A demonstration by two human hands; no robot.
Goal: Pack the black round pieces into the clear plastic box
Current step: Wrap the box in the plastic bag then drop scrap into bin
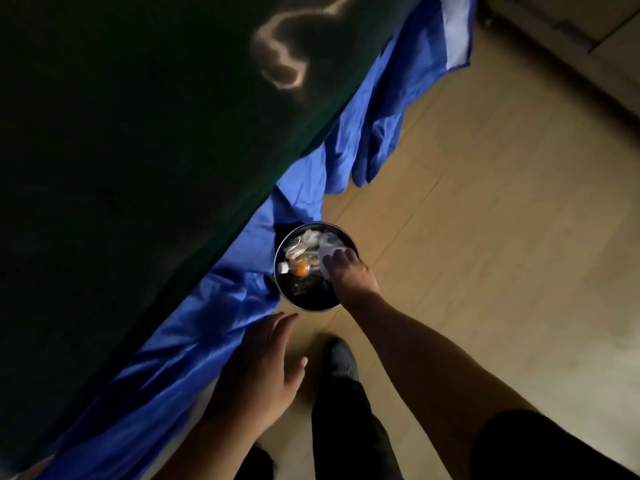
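Observation:
No black round pieces and no clear plastic box are in view. My right hand (348, 273) reaches down over a round metal-rimmed waste bin (311, 309) on the floor, its fingers closed on a white crumpled paper (328, 255) at the bin's right rim. Inside the bin lie white wrappers and a small bottle with an orange part (300, 268). My left hand (263, 368) hovers nearer to me, left of the bin, empty, with its fingers spread, beside the hanging blue cloth.
A dark green table top (138, 133) fills the left side, with a blue cloth (194, 341) hanging from its edge to the floor. My dark shoe (341, 358) and trouser leg stand below the bin. Pale wooden floor (485, 220) spreads to the right.

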